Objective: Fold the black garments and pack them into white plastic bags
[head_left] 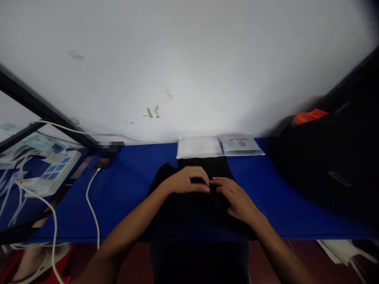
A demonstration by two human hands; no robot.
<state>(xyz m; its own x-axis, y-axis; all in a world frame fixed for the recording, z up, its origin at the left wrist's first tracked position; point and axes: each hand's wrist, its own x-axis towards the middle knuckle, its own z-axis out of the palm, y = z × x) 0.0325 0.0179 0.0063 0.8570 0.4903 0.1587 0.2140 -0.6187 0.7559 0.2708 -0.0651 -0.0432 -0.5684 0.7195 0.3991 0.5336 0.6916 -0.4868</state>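
Note:
A black garment lies on the blue cloth-covered surface in front of me; its folds are hard to make out in the dark. My left hand is over its upper middle, thumb and fingertips brought close together in a pinch on the dark cloth. From the other side my right hand rests on the garment with fingers stretched and slightly apart, the fingertips almost meeting those of the left. Just beyond the garment's top edge lie a white plastic pouch and a clear printed pouch.
A black bag with an orange piece fills the right side. At left, a white cable runs to a dark device; a white power strip sits beyond a black metal frame. A white wall stands behind.

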